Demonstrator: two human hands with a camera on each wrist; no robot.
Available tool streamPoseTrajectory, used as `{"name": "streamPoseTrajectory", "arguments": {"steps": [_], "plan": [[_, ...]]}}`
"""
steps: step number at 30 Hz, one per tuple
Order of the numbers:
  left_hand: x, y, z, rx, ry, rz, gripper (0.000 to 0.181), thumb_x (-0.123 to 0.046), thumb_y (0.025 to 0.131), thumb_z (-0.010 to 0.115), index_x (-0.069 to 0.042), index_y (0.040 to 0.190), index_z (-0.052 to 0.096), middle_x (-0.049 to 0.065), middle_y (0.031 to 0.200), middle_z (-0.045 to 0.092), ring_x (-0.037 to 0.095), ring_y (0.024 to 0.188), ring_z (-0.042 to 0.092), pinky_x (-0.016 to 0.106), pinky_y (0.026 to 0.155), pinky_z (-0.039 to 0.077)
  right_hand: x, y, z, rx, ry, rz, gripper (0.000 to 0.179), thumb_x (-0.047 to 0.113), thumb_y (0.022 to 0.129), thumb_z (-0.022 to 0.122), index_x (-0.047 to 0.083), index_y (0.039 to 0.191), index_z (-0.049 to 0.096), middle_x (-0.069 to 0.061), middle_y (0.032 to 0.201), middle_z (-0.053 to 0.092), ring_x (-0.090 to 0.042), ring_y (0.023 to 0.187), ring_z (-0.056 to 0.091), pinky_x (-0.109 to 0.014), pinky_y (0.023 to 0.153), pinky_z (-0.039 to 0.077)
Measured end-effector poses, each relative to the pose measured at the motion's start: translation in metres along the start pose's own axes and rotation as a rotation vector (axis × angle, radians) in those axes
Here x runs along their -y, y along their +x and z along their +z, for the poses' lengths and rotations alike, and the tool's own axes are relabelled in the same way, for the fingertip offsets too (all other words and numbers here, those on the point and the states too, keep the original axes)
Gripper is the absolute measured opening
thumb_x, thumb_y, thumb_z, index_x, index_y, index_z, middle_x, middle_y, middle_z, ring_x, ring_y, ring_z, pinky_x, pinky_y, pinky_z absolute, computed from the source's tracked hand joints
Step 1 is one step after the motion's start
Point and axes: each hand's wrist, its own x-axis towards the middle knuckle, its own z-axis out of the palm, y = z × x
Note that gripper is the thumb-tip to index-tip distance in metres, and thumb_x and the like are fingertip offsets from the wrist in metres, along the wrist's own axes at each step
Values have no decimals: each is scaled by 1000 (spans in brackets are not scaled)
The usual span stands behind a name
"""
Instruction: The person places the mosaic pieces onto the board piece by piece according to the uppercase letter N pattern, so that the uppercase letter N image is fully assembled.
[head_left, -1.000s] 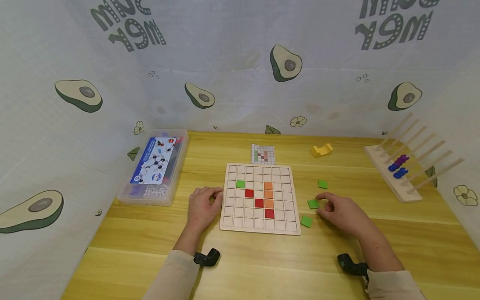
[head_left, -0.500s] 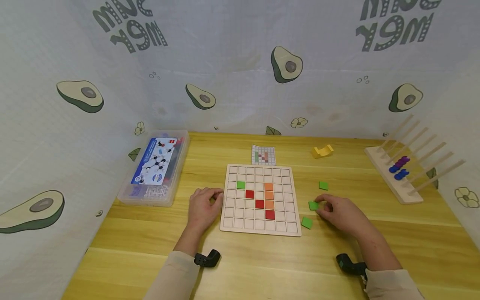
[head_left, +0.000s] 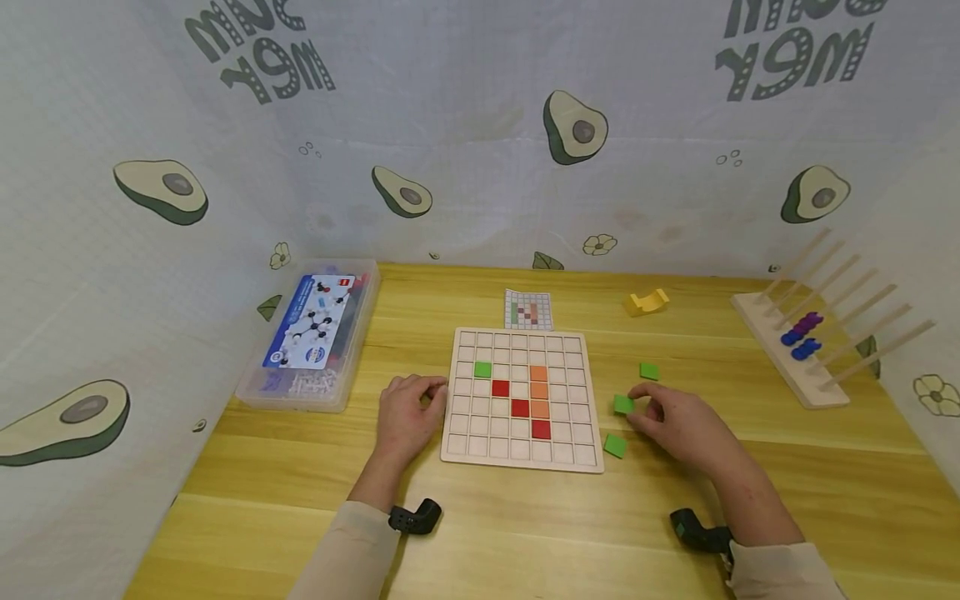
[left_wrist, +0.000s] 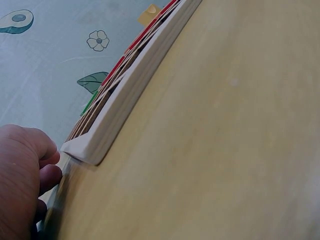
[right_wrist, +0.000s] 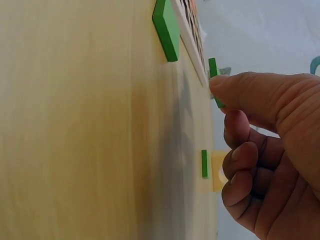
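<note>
Between thumb and forefinger my right hand point(head_left: 678, 423) pinches a small green square tile point(head_left: 622, 404), raised off the table in the right wrist view. Two more green tiles lie close by: one point(head_left: 615, 446) nearer to me, the other point(head_left: 648, 372) farther back. A wooden grid board point(head_left: 480, 437) lies flat to the left of them. It bears a green tile point(head_left: 483, 369), three red tiles in a diagonal and several orange tiles in a column. My left hand point(head_left: 408, 417) rests on the table with its fingertips at the board's left edge.
A small printed pattern card point(head_left: 528, 310) lies behind the board. At the back left is a clear plastic case point(head_left: 307, 333) with a molecule picture. To the right are a yellow arch-shaped piece point(head_left: 646, 302) and a wooden peg stand point(head_left: 795, 350) with blue and purple beads.
My right hand has picked the middle green tile up off the table and shifted slightly left and away from me. The left hand stays in place.
</note>
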Motion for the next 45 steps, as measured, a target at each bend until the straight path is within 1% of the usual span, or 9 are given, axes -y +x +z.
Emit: {"name": "streamPoseTrajectory", "arguments": {"steps": [4, 11, 18, 23, 31, 40, 45], "plan": [[0, 0, 0, -2, -1, 0, 17, -24, 95, 70, -16, 106, 80, -3, 87, 72, 20, 84, 57, 42, 83, 42, 7, -2, -2, -16, -5, -27, 29, 23, 97, 69, 6, 120, 65, 0, 73, 54, -14, 61, 46, -27, 55, 36], [0, 1, -1, 20, -9, -25, 18, -25, 97, 68, -17, 107, 80, -3, 88, 72, 20, 86, 57, 40, 85, 42, 17, -1, -2, -18, 2, -50, 30, 24, 96, 71, 5, 119, 66, 1, 73, 54, -13, 62, 46, -26, 54, 36], [1, 0, 0, -6, -5, -2, 17, -25, 95, 70, -16, 106, 80, -3, 87, 72, 19, 83, 57, 41, 83, 42, 34, 2, 1, 13, 16, -61, 31, 26, 95, 72, 7, 119, 67, 2, 73, 54, -13, 62, 47, -26, 55, 37], [1, -1, 0, -15, -11, 7, 17, -25, 95, 71, -16, 106, 80, -3, 87, 72, 19, 83, 57, 40, 83, 42, 46, 4, 6, 13, 20, -87, 30, 25, 95, 73, 8, 119, 68, 2, 74, 54, -12, 63, 46, -25, 55, 37], [1, 0, 0, -15, -24, 12, 17, -23, 95, 70, -16, 106, 80, -3, 86, 72, 19, 82, 56, 41, 84, 42, 61, 9, 13, 16, 28, -107, 30, 27, 93, 75, 11, 117, 69, 2, 72, 52, -12, 62, 45, -25, 55, 35], [-1, 0, 0, 5, -24, -2, 17, -24, 95, 70, -16, 107, 80, -3, 88, 72, 19, 84, 56, 41, 85, 41, 72, 13, 24, 56, 66, -95, 29, 28, 93, 75, 12, 117, 69, 2, 70, 52, -13, 61, 46, -25, 54, 36], [-1, -1, -1, -2, -17, -2, 17, -24, 95, 70, -16, 107, 80, -3, 87, 71, 19, 84, 56, 41, 84, 42, 81, 15, 28, 57, 70, -107, 26, 27, 93, 74, 14, 115, 69, 3, 69, 51, -13, 60, 46, -25, 54, 35]]}}
